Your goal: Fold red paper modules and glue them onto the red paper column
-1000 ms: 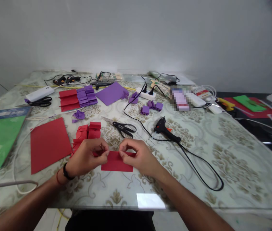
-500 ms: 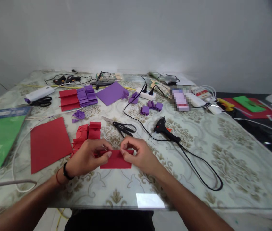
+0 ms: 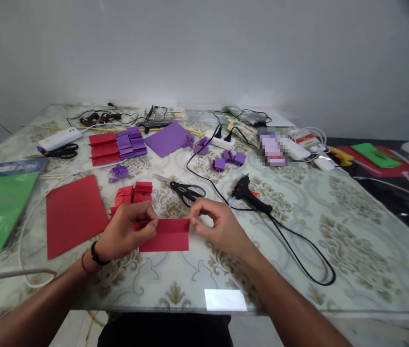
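A small rectangle of red paper (image 3: pixel 171 238) with a crease across it lies near the front of the table. My left hand (image 3: pixel 129 231) pinches its upper edge between thumb and fingertips. At the upper right corner, the bent thumb and fingertips of my right hand (image 3: pixel 219 226) close on the paper's edge. Just beyond my left hand sit several folded red paper pieces (image 3: pixel 142 191), partly hidden by it. Black-handled scissors (image 3: pixel 186 192) lie open-bladed behind the paper, close to my right fingers.
A black glue gun (image 3: pixel 251 193) with a looped cord rests right of my hands. To the left lie a red sheet (image 3: pixel 76 217) and a green pack (image 3: pixel 2 207). Farther back are purple folded pieces (image 3: pixel 132 143), a power strip (image 3: pixel 219 140) and a phone (image 3: pixel 272 148).
My hands have moved apart along the paper's upper edge, the left one leftward and the right one out to the corner. The red paper has shifted slightly left.
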`<act>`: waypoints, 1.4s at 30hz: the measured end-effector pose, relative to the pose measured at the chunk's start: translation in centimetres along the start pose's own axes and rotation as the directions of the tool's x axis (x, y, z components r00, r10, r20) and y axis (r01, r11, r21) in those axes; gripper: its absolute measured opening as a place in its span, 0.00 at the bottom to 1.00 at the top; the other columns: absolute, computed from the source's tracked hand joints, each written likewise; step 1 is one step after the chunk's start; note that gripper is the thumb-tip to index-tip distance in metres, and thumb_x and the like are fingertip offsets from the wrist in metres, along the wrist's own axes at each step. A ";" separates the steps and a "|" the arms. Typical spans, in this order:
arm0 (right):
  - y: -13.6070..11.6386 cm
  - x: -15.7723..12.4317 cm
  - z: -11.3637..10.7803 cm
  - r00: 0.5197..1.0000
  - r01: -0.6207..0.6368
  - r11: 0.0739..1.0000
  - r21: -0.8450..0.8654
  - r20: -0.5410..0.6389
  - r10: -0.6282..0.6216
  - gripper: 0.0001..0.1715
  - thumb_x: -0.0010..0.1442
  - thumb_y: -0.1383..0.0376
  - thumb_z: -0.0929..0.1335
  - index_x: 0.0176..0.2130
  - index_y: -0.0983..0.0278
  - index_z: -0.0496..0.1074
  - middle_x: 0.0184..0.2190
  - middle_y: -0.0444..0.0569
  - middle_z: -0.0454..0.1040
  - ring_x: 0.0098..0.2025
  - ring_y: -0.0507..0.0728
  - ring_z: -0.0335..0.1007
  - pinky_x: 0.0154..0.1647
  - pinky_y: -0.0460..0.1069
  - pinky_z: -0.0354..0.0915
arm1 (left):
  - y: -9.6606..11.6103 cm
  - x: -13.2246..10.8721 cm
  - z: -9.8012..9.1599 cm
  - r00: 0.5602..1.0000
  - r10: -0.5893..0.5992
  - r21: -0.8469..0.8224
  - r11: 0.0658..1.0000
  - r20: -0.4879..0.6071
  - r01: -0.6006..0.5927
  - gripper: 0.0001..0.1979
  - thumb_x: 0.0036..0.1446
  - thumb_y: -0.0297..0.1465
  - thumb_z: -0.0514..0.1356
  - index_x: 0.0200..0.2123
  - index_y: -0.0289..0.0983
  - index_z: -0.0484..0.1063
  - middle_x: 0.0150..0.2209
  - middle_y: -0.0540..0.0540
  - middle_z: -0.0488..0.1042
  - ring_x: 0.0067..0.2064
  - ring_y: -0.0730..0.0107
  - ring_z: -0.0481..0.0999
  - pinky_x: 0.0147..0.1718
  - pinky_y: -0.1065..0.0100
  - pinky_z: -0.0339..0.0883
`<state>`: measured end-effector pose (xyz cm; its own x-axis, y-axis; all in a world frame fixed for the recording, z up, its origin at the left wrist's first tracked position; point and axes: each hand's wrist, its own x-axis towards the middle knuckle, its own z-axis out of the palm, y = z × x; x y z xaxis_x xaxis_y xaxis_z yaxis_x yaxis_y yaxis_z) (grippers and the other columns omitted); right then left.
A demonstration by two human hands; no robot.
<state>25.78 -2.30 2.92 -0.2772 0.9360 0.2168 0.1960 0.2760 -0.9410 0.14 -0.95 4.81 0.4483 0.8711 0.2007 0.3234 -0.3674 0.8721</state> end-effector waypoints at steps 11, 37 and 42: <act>-0.5 -0.3 2.0 0.996 0.069 0.996 -0.061 0.058 -0.065 0.04 0.62 0.69 0.70 0.33 0.61 0.75 0.31 0.45 0.76 0.34 0.55 0.72 0.39 0.49 0.67 | 0.3 -0.3 1.3 0.993 0.086 0.122 0.988 0.075 -0.095 0.07 0.61 0.24 0.59 0.31 0.36 0.75 0.26 0.52 0.75 0.27 0.74 0.72 0.29 0.73 0.65; -0.8 -0.3 1.6 0.998 0.060 0.998 -0.008 0.035 -0.060 0.06 0.55 0.72 0.69 0.30 0.62 0.73 0.28 0.43 0.73 0.31 0.53 0.68 0.35 0.47 0.63 | 0.1 -0.1 0.2 0.976 0.171 0.062 0.982 0.138 -0.181 0.08 0.57 0.19 0.58 0.31 0.37 0.70 0.31 0.52 0.74 0.32 0.73 0.73 0.34 0.72 0.68; -0.6 -0.2 0.7 0.998 0.061 0.998 -0.029 -0.007 -0.061 0.05 0.56 0.71 0.69 0.30 0.62 0.72 0.28 0.42 0.72 0.31 0.53 0.67 0.36 0.48 0.62 | -0.2 0.1 -1.1 0.985 0.149 0.044 0.987 0.082 -0.153 0.06 0.60 0.22 0.59 0.31 0.37 0.72 0.30 0.50 0.76 0.30 0.72 0.75 0.31 0.71 0.68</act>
<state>25.09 -2.81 3.29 -0.2821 0.9188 0.2759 0.2055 0.3388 -0.9181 -0.81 -0.45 5.10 0.5580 0.7771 0.2912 0.2874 -0.5102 0.8106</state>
